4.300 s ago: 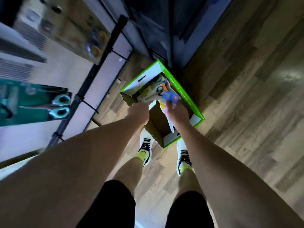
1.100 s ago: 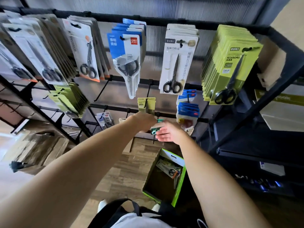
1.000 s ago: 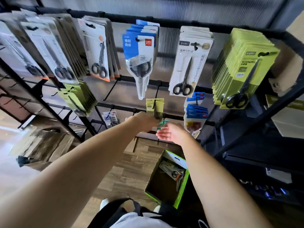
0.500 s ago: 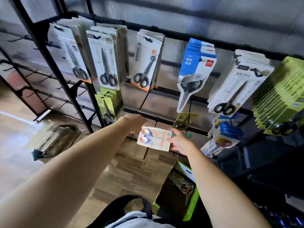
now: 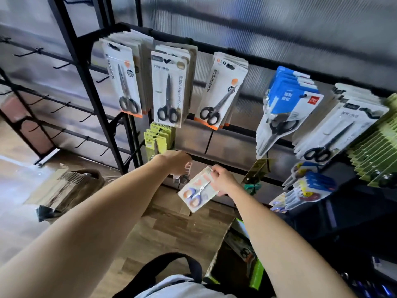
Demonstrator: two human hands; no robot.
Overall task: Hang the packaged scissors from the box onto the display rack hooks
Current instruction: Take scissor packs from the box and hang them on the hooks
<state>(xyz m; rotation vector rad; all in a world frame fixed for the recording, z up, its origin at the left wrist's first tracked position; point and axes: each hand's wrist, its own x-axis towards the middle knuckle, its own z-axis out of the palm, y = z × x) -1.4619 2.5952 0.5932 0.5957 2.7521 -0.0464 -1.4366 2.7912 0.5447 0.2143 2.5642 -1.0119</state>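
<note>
My right hand (image 5: pixel 223 179) pinches the top edge of a white card pack of scissors (image 5: pixel 196 191) with blue and orange handles, tilted, just below the black display rack's (image 5: pixel 206 161) middle bar. My left hand (image 5: pixel 175 161) is at that bar to the pack's left, its fingers curled on a small clear pack (image 5: pixel 182 178) that hangs from a hook there. The green-edged cardboard box (image 5: pixel 256 274) stands on the floor under my right forearm, with more scissors packs (image 5: pixel 243 251) inside, partly hidden by the arm.
Full rows of packaged scissors hang above: white packs (image 5: pixel 169 89), blue packs (image 5: pixel 287 104), green packs (image 5: pixel 373 155). Bare hooks (image 5: pixel 62 108) line the rack section to the left. Flattened cardboard (image 5: pixel 64 188) lies on the wooden floor at the left.
The view has swung left and closer. The white scissors pack has turned from flat to tilted with its top toward the bar. My left hand has left the pack and moved up to the hook.
</note>
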